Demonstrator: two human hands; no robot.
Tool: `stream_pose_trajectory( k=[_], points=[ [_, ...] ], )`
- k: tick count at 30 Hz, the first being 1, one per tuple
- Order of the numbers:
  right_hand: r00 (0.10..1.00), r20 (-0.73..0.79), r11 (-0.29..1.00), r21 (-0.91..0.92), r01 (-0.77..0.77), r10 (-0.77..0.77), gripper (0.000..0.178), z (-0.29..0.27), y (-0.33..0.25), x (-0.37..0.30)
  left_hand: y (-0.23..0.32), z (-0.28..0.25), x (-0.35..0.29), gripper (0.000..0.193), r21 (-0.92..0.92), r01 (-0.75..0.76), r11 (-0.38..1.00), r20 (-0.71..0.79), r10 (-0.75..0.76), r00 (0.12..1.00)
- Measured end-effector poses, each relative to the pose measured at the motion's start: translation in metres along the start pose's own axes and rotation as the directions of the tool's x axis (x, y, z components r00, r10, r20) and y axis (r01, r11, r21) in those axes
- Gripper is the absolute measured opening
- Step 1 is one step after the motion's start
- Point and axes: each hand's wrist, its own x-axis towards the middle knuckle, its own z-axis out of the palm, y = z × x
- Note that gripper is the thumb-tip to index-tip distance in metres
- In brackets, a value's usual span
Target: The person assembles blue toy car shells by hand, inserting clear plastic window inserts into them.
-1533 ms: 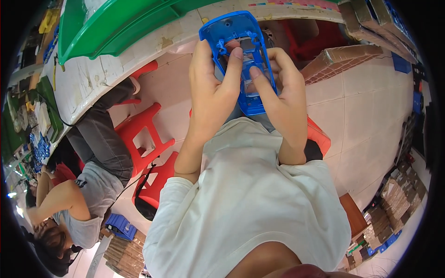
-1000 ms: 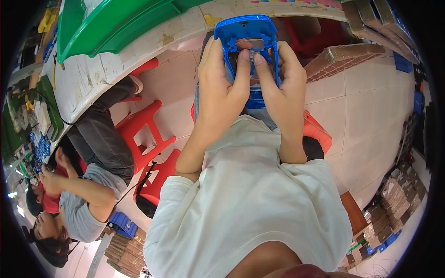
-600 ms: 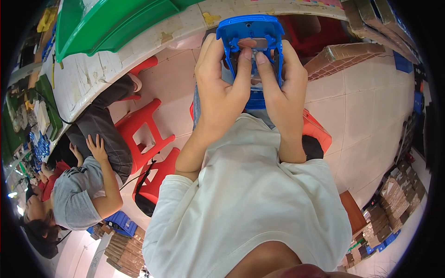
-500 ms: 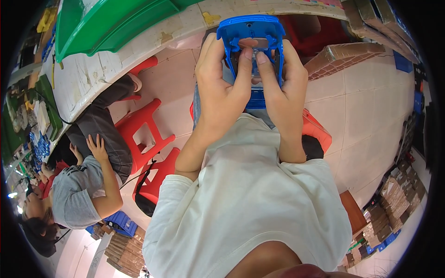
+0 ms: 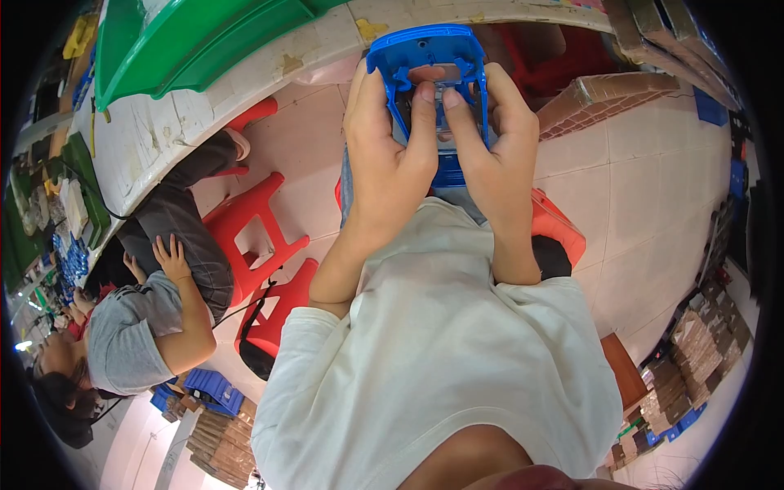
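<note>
A blue plastic shell (image 5: pixel 425 51), shaped like a toy car body seen from its hollow inside, is held up between my two hands near the table edge. My left hand (image 5: pixel 384 147) wraps its left side, and my right hand (image 5: pixel 500 135) its right side. Both thumbs reach into the hollow, their tips close together on a clear, window-like insert (image 5: pixel 443 75). Fingers of both hands go behind the shell and are mostly hidden. The shell's lower blue end shows below the thumbs, over my lap.
A white worktable (image 5: pixel 155 135) curves along the far left, with a green plastic bin (image 5: pixel 204 45) on it. Red stools (image 5: pixel 257 224) stand on the tiled floor. A seated co-worker in a grey shirt (image 5: pixel 131 335) is at left. Cardboard boxes (image 5: pixel 608 94) are at far right.
The shell has shifted slightly left and tilted a little, with both my hands moving along with it. My thumbs stay inside the hollow.
</note>
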Motion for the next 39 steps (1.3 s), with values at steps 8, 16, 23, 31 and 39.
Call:
stream_pose_trajectory(
  k=[8,16,23,31,39],
  points=[
    [1.0,-0.017,0.999,0.042,-0.008,0.009,0.016,0.001,0.004,0.0,0.005,0.005,0.002,0.01,-0.124,0.005,0.992,-0.062,-0.013,0.998],
    [0.999,-0.044,0.997,0.072,-0.014,0.017,0.015,0.002,0.007,0.001,0.001,0.007,0.004,0.008,-0.029,0.009,1.0,-0.063,-0.011,0.998],
    [0.998,0.012,0.989,0.136,-0.058,0.057,0.011,0.004,0.007,0.001,0.001,0.001,0.003,0.012,-0.16,0.129,0.979,0.055,-0.122,0.991],
    [0.967,0.18,0.949,0.227,-0.218,0.179,0.01,0.003,0.006,-0.012,0.011,-0.002,0.005,0.014,-0.309,0.213,0.927,-0.062,-0.243,0.968],
    [0.981,0.144,0.972,0.176,-0.156,0.132,0.009,0.003,0.014,-0.012,0.007,-0.006,0.002,0.015,-0.195,0.196,0.961,0.045,-0.191,0.981]
  ],
)
